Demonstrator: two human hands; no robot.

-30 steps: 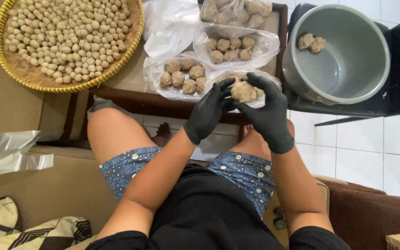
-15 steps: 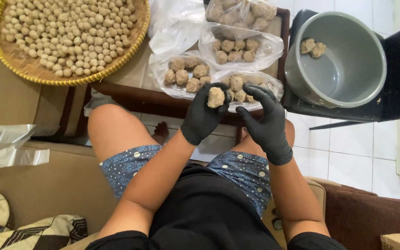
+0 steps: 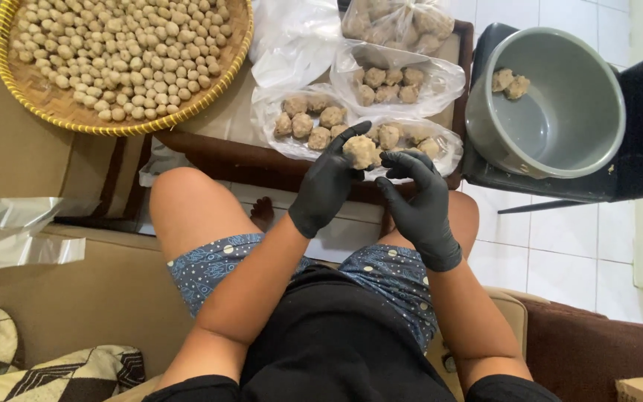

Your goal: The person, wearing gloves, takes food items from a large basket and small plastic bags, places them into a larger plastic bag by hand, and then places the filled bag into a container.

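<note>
- Two gloved hands over the counter's near edge: our left hand (image 3: 327, 187) grips one beige meatball (image 3: 361, 151) in its fingertips, our right hand (image 3: 417, 201) sits just beside it, fingers curled, holding nothing.
- Step, as we read it: ball in hand, being shaped or checked above the open bag (image 3: 417, 141) at the near right corner.
- Next move likely calls for a gentle release into that bag without squashing.
- Counts: four clear bags with balls in view; the near-left bag (image 3: 303, 121) shows about six.
- Grey pot (image 3: 552, 104), right of the counter: two balls.
- Woven tray (image 3: 124, 59), far left: too many small balls to count.
</note>
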